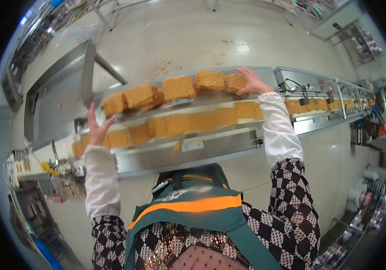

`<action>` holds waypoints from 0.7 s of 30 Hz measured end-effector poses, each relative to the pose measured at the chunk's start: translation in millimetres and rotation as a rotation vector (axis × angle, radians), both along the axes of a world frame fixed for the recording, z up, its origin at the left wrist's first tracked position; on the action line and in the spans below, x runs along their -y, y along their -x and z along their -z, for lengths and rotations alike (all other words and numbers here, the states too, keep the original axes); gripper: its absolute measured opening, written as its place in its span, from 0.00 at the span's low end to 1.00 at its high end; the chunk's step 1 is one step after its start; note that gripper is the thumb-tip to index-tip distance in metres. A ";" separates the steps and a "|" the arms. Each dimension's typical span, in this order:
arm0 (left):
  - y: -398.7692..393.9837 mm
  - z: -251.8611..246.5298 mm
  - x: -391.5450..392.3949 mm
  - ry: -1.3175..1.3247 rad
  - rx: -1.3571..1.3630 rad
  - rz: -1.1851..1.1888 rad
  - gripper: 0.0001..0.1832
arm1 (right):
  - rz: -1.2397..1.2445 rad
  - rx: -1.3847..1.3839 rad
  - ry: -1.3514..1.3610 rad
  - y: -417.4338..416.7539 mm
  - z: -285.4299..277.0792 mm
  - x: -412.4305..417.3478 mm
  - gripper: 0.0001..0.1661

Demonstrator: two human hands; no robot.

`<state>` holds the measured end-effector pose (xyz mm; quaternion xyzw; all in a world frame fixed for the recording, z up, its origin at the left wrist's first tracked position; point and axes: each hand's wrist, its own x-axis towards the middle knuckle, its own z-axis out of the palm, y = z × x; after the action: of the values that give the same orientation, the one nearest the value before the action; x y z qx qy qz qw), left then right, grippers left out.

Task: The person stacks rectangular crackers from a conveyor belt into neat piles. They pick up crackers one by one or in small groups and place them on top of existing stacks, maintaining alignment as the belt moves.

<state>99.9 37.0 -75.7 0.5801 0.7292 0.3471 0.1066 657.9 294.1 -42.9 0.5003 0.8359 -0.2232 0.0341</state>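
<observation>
A row of orange-brown dried noodle cakes [178, 87] sits along the far metal ledge of a conveyor, some of them stacked or leaning. My left hand [97, 130], thumb and fingers apart, is beside the leftmost noodle cake [114, 104]; whether it touches is unclear. At the other end, the fingers and thumb of my right hand [255, 83] span the rightmost noodle cake [235, 83]. Nearer to me, a line of noodle cakes [179, 124] lies close together on the conveyor belt, blurred. My left wrist and right sleeve cover parts of this line.
The conveyor's near metal side [152, 160] runs just before my body. A metal tray [59, 91] stands at the left. Sensors on a frame [304, 98] straddle the line at the right. Crumbs [162, 67] are scattered on the floor beyond. A yellow part [48, 168] shows at lower left.
</observation>
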 end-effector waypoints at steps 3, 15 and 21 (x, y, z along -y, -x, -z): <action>14.1 42.1 67.7 -0.033 -0.043 -0.207 0.38 | -0.060 -0.153 -0.033 -9.1 35.0 -6.9 0.59; -54.9 62.1 139.7 0.077 -0.094 -0.225 0.26 | -0.027 -0.335 -0.097 35.0 11.6 76.5 0.39; -49.8 65.7 101.0 0.041 -0.140 -0.163 0.25 | -0.119 -0.172 -0.176 53.4 32.2 149.3 0.44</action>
<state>149.7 -64.0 -141.4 0.5395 0.7865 0.2982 0.0389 604.5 144.8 -75.1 0.4301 0.8802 -0.1887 -0.0683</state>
